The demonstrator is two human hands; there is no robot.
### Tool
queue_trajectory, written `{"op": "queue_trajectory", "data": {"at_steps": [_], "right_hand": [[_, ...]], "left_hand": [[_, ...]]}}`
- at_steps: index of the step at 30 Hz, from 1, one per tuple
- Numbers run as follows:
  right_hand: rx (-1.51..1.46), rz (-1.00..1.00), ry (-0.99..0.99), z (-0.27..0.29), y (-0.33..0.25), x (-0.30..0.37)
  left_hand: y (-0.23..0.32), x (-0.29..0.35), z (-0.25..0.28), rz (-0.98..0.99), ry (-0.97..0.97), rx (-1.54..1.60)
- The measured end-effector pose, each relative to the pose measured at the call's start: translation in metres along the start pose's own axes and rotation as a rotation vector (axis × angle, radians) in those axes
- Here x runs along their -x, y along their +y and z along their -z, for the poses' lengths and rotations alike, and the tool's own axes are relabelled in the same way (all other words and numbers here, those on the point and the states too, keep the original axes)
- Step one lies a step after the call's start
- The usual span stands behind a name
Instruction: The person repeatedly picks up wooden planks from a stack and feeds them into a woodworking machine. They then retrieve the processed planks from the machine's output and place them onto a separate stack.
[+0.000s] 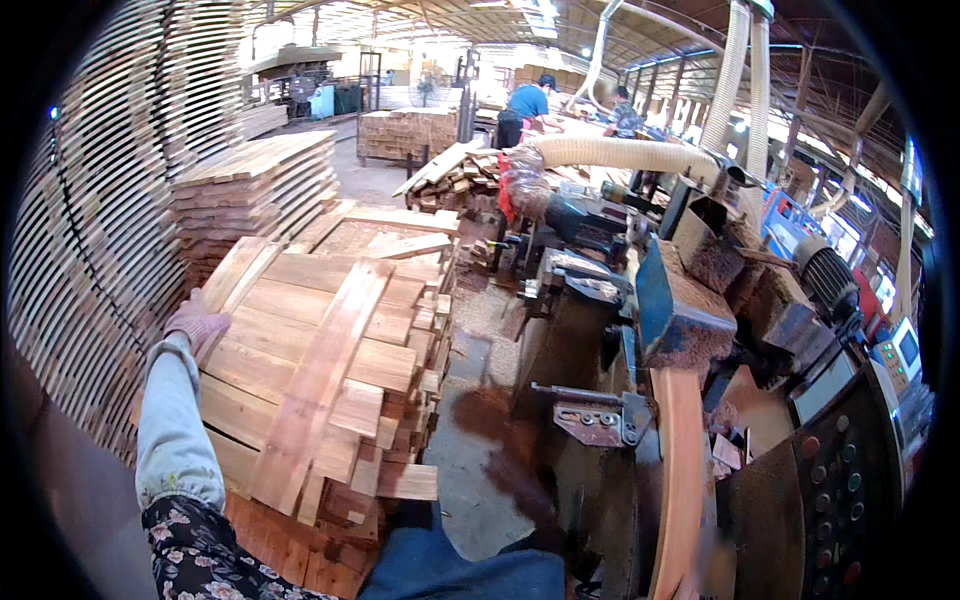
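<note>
My left hand [195, 322], in a pinkish work glove, is closed on the edge of a narrow wooden board [232, 275] at the left side of a board stack. Across the top of that stack [265, 340] a reddish plank [325, 385] lies at a slant. To the right, a long wooden board [678, 480] runs from the lower edge up to a blue, sawdust-covered machine housing [690, 300]. Beside its near end is a blurred patch that may be my right hand [712, 568]; its fingers cannot be made out.
Tall stacked slats [100, 230] rise at the left, with another board pile [250, 185] behind. A control panel with buttons [830, 490] stands lower right. A dust hose [630, 152] crosses above the machine. Two people work farther back, one in a blue shirt [528, 100].
</note>
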State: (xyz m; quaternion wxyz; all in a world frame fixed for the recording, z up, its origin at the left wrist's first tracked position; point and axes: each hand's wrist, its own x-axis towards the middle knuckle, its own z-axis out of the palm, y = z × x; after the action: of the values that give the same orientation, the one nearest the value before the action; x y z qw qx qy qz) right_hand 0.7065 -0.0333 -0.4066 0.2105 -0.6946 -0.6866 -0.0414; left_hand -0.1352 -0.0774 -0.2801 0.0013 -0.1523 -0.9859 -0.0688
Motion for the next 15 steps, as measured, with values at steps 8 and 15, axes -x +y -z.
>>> {"op": "queue_trajectory", "data": {"at_steps": [8, 15], "right_hand": [[0.119, 0.337, 0.052, 0.040, 0.020, 0.040], [-0.040, 0.262, -0.028, -0.071, 0.016, -0.108]], "left_hand": [[-0.012, 0.004, -0.018, -0.138, 0.005, 0.111], [0.041, 0.109, 0.030, -0.594, 0.226, -0.069]]}}
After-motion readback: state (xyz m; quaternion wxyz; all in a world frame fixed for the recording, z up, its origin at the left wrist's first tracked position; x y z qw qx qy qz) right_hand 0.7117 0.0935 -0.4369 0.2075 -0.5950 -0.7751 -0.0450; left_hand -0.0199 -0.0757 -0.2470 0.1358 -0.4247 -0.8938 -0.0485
